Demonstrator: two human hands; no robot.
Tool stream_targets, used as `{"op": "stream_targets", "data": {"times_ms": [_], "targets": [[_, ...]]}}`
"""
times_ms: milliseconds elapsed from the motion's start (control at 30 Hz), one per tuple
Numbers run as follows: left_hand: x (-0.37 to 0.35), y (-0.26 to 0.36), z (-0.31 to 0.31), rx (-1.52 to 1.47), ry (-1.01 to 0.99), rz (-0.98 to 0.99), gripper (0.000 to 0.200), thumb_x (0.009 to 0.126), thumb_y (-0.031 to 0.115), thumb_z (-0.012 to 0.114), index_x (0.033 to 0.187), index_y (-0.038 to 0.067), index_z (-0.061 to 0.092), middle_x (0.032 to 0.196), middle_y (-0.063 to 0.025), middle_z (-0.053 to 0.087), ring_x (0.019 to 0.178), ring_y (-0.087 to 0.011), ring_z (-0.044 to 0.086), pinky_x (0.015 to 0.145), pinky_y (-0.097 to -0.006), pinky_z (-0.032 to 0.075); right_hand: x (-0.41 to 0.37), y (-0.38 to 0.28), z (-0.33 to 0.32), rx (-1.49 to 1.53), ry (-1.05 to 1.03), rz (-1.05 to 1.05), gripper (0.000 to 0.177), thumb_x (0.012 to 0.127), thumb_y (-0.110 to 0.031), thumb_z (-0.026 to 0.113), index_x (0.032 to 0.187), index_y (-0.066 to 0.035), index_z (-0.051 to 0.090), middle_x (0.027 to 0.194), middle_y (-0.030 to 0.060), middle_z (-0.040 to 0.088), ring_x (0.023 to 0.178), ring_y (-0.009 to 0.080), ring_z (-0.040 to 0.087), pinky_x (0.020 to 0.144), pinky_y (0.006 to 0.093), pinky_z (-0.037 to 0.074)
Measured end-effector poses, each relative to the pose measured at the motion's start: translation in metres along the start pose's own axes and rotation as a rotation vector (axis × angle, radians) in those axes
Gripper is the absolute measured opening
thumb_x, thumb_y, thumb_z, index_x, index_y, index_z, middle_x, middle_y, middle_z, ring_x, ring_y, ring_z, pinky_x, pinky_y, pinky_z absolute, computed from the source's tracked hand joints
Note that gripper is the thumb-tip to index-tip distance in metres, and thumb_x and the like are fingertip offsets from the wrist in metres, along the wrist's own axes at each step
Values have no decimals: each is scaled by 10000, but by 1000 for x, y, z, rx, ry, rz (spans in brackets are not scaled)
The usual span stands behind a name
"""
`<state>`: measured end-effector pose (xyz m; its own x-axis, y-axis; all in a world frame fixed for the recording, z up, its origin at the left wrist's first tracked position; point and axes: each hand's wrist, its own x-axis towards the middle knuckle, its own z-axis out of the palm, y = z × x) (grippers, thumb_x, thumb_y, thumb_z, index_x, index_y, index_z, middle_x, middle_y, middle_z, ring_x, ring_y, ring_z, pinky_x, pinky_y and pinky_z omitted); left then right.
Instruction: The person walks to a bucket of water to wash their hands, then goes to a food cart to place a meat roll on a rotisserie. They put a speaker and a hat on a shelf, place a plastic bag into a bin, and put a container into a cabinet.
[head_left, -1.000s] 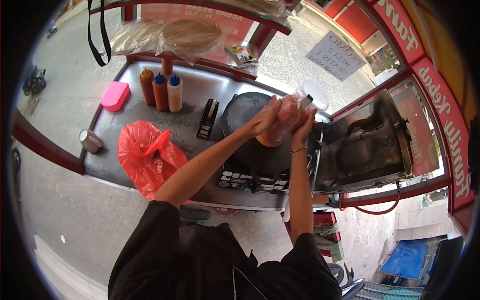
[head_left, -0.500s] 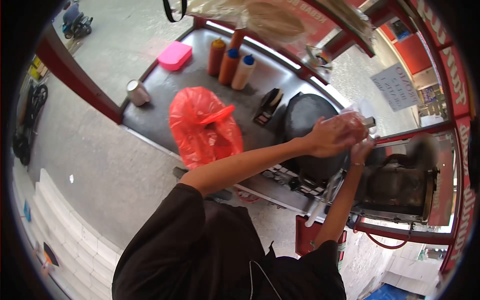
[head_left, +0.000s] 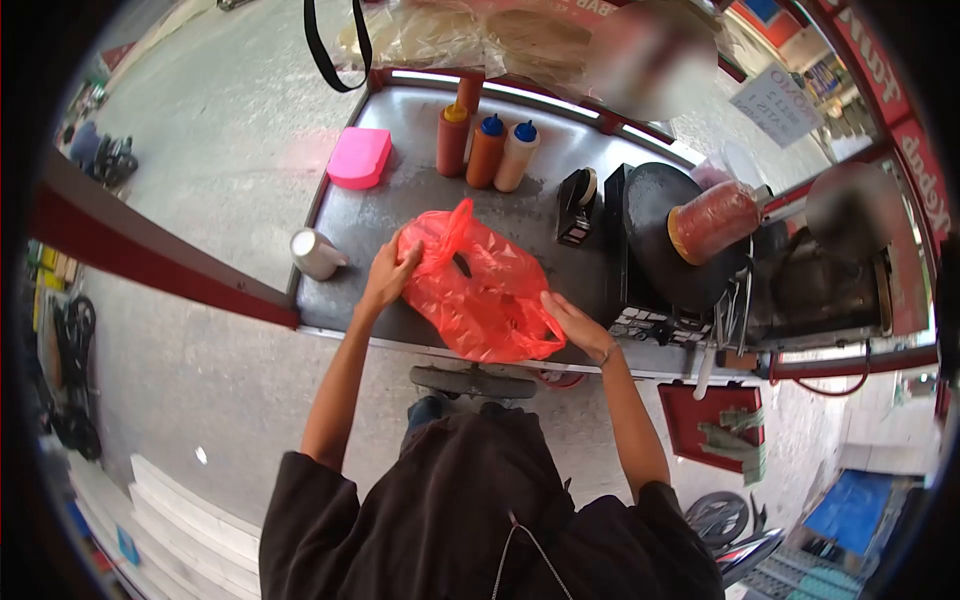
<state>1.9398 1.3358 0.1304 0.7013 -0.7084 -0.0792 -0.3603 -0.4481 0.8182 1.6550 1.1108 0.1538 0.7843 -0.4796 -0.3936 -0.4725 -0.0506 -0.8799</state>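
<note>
A red plastic bag (head_left: 475, 290) lies on the steel counter (head_left: 400, 200) in front of me. My left hand (head_left: 385, 275) grips its left upper edge near the handle. My right hand (head_left: 570, 322) holds its lower right corner. A clear bag of reddish food (head_left: 712, 220) rests on the round black griddle (head_left: 650, 235) to the right, with no hand on it.
Three sauce bottles (head_left: 485, 150) stand at the back of the counter, with a pink box (head_left: 358, 157) to their left. A small metal can (head_left: 312, 254) sits at the left edge, a tape dispenser (head_left: 577, 205) beside the griddle. Flatbreads in plastic (head_left: 480, 35) lie on the shelf above.
Both hands left the clear bag of food, which now rests on the griddle, and moved left onto the red plastic bag. My view has swung left.
</note>
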Motion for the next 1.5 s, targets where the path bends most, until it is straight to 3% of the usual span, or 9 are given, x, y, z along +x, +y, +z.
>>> {"op": "stream_targets", "data": {"times_ms": [33, 100, 200, 333, 500, 667, 767, 1133, 1500], "targets": [[5, -29, 4, -185, -19, -95, 586, 898, 478, 494, 1262, 23, 435, 1029, -143, 611, 970, -245, 555, 868, -354, 424, 10, -1, 8, 60, -22, 83, 493, 927, -362, 509, 1270, -17, 432, 1238, 112, 508, 1062, 173, 543, 882, 279, 442], [4, -46, 4, -354, -75, -182, 552, 933, 459, 446, 1264, 17, 433, 1001, -119, 628, 941, -209, 567, 833, -333, 440, 6, -43, 33, 787, -320, 134, 554, 929, -401, 485, 1319, -23, 376, 1305, 92, 444, 1128, 170, 494, 949, 272, 396], [-4, -22, 23, -1162, 30, -156, 488, 963, 394, 404, 1273, 18, 427, 1190, -94, 550, 1077, -187, 530, 936, -337, 416, 48, -3, 82, 633, -63, -128, 550, 925, -393, 495, 1330, -40, 377, 1282, 58, 463, 1146, 148, 468, 967, 286, 386], [-8, 9, 38, -1514, -221, -131, 498, 941, 395, 441, 1301, 53, 395, 1268, -100, 487, 1199, -227, 451, 1030, -368, 345, 46, -16, 123, 794, 67, -257, 545, 915, -346, 533, 1339, -49, 364, 1260, 43, 478, 1138, 129, 463, 954, 293, 402], [-44, 52, 53, -1015, -85, -117, 529, 933, 413, 453, 1336, 97, 320, 1311, -95, 425, 1226, -227, 423, 1033, -379, 343, -34, -26, 98, 862, 55, -251, 674, 883, -286, 603, 1419, -78, 250, 1308, 38, 444, 1181, 126, 441, 976, 292, 389], [-126, 102, 83, -1190, -579, -259, 621, 946, 473, 391, 1420, 107, 225, 1416, -99, 343, 1265, -253, 394, 1044, -409, 341, -138, 24, 54, 684, 130, -242, 703, 877, -297, 610, 1434, -92, 234, 1346, 42, 424, 1207, 130, 422, 997, 297, 372], [-180, 108, 155, -1148, -644, -319, 613, 954, 479, 361, 1422, 108, 220, 1416, -100, 342, 1269, -257, 390, 1054, -404, 328, -194, 77, 57, 726, 342, -271, 638, 885, -301, 585, 1412, -87, 294, 1337, 65, 450, 1204, 155, 438, 1009, 319, 370], [-329, 178, 386, -743, -806, -344, 370, 964, 293, 467, 1210, 25, 532, 1173, -62, 573, 1088, -129, 505, 957, -281, 371, -398, 272, -31, 1265, 660, -128, 572, 903, -316, 535, 1388, -82, 343, 1316, 87, 484, 1191, 189, 470, 1010, 346, 381], [-344, 199, 533, -794, -765, -525, 515, 972, 355, 289, 1258, -27, 484, 1276, -101, 522, 1184, -185, 475, 1013, -314, 335, -421, 366, -155, 1393, 671, 15, 551, 910, -319, 515, 1379, -80, 355, 1308, 92, 492, 1185, 201, 479, 1009, 355, 384]]}}
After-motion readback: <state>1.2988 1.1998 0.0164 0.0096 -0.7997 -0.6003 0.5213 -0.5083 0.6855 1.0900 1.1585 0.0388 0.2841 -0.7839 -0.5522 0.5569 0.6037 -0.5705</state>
